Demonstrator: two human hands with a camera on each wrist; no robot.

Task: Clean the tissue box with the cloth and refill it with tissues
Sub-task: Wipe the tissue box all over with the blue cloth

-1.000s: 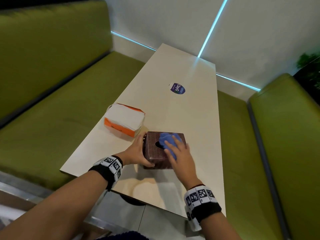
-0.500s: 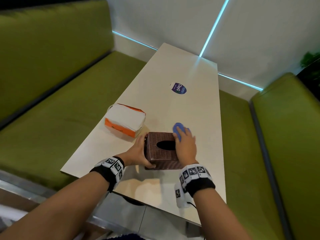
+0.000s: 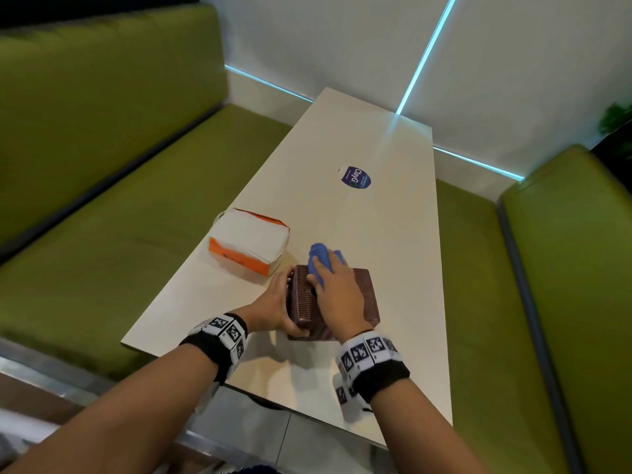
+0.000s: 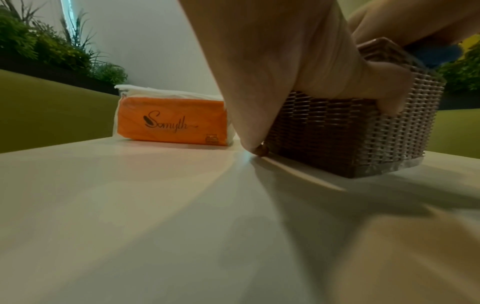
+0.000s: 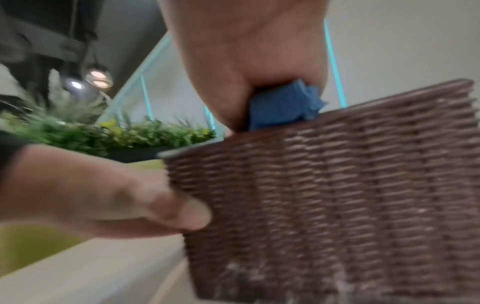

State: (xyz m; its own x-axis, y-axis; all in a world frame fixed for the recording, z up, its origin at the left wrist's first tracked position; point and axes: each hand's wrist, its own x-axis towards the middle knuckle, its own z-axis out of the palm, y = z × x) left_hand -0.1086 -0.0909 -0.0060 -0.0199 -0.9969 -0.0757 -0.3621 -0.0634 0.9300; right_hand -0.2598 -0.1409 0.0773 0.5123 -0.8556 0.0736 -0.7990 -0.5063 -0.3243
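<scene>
A brown woven tissue box [image 3: 362,295] [image 4: 337,131] [image 5: 337,195] stands near the table's front edge. My left hand [image 3: 273,309] [image 4: 311,67] grips its left side, thumb on the near face and fingers round the far corner. On the box's top my right hand [image 3: 337,289] [image 5: 246,61] holds a blue cloth [image 3: 319,258] [image 5: 283,105] [image 4: 436,55] and presses it down over the far-left part; the top slot is mostly hidden beneath it. An orange and white tissue pack [image 3: 248,246] [image 4: 171,121] lies just left of the box.
The long pale table [image 3: 393,227] carries a round purple sticker [image 3: 355,177] farther back. Green bench seats [image 3: 102,234] flank both sides, and a white wall with a lit strip closes the far end. Plants [image 4: 52,47] stand behind the benches.
My right hand has swept the cloth from the box's top over to its far right edge, then back onto the top towards the far left. The left hand has kept its hold.
</scene>
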